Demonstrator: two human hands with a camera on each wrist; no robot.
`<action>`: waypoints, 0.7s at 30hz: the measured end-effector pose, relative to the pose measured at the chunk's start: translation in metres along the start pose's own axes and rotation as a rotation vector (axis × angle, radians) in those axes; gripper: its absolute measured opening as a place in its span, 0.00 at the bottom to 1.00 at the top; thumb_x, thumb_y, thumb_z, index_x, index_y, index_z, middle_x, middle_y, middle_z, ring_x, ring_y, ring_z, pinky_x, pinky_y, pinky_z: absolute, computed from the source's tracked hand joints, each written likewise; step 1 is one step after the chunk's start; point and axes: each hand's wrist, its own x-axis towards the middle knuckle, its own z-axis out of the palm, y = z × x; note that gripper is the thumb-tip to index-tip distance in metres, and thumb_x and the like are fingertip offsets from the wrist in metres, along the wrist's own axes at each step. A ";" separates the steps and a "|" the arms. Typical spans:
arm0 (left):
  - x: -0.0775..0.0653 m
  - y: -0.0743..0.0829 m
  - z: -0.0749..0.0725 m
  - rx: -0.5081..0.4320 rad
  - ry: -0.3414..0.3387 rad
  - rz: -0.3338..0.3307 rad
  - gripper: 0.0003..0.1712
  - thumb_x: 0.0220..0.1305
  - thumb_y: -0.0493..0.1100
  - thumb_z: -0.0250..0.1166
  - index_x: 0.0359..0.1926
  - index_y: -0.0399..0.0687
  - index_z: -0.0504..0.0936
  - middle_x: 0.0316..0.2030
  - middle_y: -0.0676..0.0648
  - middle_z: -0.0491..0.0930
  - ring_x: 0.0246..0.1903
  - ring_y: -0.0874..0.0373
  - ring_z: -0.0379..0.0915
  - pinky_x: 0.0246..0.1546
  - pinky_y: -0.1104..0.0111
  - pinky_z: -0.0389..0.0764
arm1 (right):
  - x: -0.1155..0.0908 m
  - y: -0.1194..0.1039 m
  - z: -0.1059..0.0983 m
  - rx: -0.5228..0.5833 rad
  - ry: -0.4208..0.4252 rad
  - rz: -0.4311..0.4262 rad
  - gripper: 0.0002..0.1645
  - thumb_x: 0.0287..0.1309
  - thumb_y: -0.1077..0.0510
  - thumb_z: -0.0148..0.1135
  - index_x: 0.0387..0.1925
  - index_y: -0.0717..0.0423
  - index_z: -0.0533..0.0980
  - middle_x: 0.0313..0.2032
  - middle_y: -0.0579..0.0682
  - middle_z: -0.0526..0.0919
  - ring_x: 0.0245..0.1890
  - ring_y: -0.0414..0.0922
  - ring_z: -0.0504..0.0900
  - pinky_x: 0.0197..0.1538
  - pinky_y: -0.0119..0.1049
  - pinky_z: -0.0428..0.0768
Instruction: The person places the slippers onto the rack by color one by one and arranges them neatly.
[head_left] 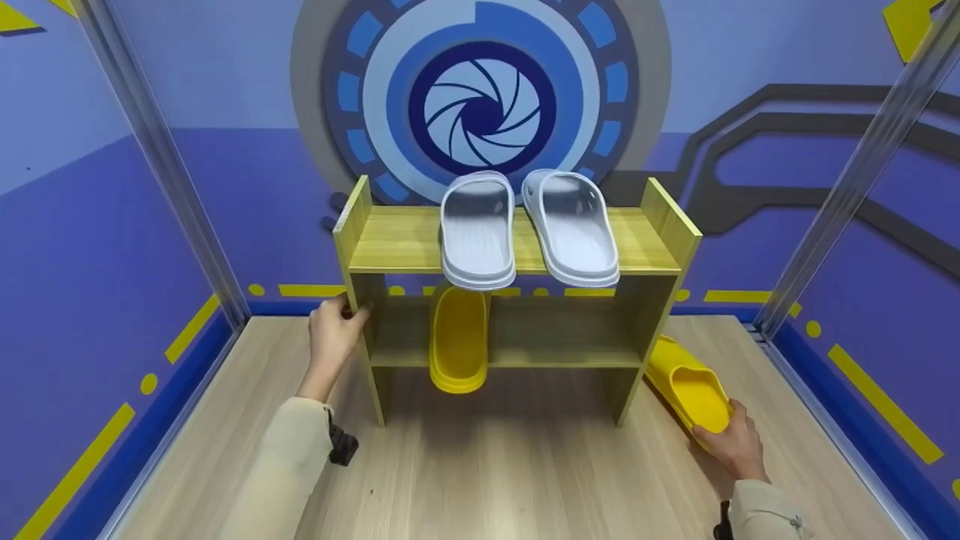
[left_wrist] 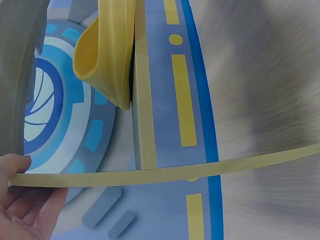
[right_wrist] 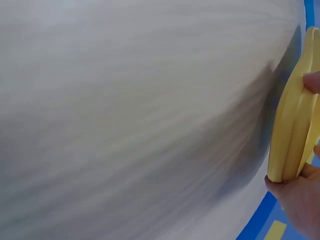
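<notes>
My left hand (head_left: 334, 337) grips the left side panel of a small wooden shoe rack (head_left: 517, 358), its thumb on the inner face and fingers outside, as the left wrist view also shows. At the right of the rack, my right hand (head_left: 735, 441) pinches the heel end of a yellow clog (head_left: 701, 397), toe pointing toward the back. The matching yellow clog (head_left: 459, 341) sits on the rack's lower shelf, left of its middle, heel over the front edge. Two pale grey clogs, a left one (head_left: 478, 232) and a right one (head_left: 576, 232), stand side by side on the top shelf.
The rack stands on a light wood-grain table (head_left: 480, 480). Behind it is a blue and purple wall (head_left: 247, 172) with a round aperture pattern. Metal posts rise at the back left (head_left: 161, 165) and back right (head_left: 840, 187) corners.
</notes>
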 end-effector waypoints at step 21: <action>0.001 0.000 0.000 0.014 -0.003 -0.012 0.11 0.55 0.42 0.61 0.25 0.37 0.78 0.23 0.41 0.79 0.22 0.51 0.73 0.22 0.61 0.71 | 0.019 0.048 -0.030 -0.076 -0.165 -0.085 0.63 0.39 0.45 0.65 0.62 0.69 0.37 0.56 0.75 0.47 0.52 0.67 0.53 0.53 0.62 0.51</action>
